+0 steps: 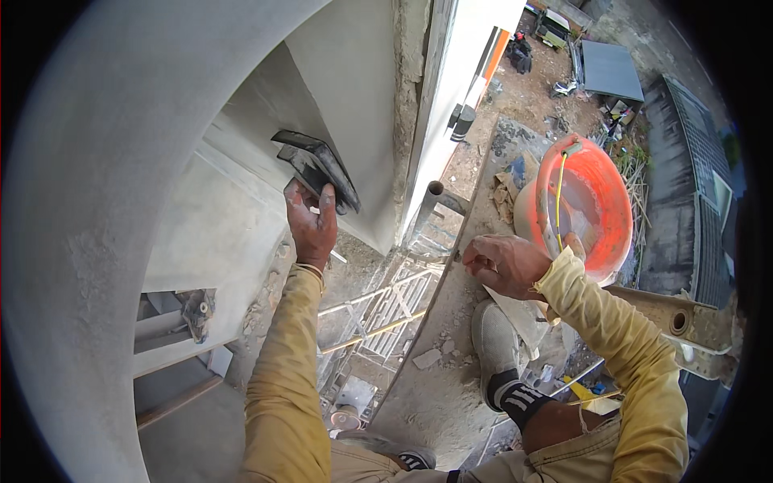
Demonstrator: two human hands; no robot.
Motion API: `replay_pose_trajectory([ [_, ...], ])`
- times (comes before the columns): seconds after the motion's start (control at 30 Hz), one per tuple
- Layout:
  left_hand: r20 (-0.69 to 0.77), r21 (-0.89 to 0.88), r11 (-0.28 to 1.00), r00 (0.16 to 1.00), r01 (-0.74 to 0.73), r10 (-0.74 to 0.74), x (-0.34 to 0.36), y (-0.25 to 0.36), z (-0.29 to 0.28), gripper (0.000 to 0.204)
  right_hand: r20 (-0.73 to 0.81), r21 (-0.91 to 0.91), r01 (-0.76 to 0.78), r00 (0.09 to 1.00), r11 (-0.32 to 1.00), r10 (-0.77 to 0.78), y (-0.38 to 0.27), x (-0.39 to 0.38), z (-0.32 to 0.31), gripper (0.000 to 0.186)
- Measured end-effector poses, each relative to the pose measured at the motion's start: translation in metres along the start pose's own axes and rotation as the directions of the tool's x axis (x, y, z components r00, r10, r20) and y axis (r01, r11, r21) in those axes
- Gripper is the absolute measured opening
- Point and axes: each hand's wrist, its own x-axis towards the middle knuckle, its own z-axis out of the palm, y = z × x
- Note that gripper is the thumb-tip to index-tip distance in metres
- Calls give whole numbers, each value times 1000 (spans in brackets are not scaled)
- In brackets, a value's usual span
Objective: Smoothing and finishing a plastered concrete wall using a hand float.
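Observation:
My left hand [312, 225] is closed on a black plastering float [332, 171], its thumb and fingers at the lower end. The float lies tilted close to the smooth grey wall face [346, 88]; whether it touches cannot be told. My right hand [507, 264] hangs beside an orange bucket [618, 213], its fingers curled inward. What those fingers hold, if anything, is hidden. Greyish wet mix [576, 193] shows inside the bucket, and a yellow-green handle cord [560, 197] crosses its mouth. Beneath my right hand, a pale flat piece [519, 318] shows next to my shoe.
I am on a narrow, mortar-spattered plank [435, 394] high above the ground. Scaffold bars [374, 326] lie below, past the plank's left edge. A metal scaffold beam [672, 318] stands at the right. A wall opening [173, 318] shows at the left.

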Motion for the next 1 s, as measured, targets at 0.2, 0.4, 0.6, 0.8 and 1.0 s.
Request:
replay_pose_trajectory([
  [0.2, -154, 18, 932, 920, -363, 361, 43, 69, -8, 43, 10, -55, -44, 999, 998, 45, 4, 2, 3, 14],
  [0.4, -100, -84, 948, 949, -308, 299, 25, 42, 5, 47, -31, -31, 18, 999, 999, -19, 2, 9, 1, 14],
  [0.6, -23, 53, 984, 985, -171, 173, 10, 19, -4, 43, -30, 36, 97, 995, 995, -96, 4, 16, 13, 16],
  [0.8, -134, -111, 923, 926, -368, 352, 52, 53, -15, 37, -7, 6, 51, 999, 999, -51, 7, 15, 13, 15],
  [1.0, -171, -134, 988, 984, -70, 47, 29, 21, -7, 34, -25, 23, 38, 999, 999, -37, -7, 22, 10, 14],
])
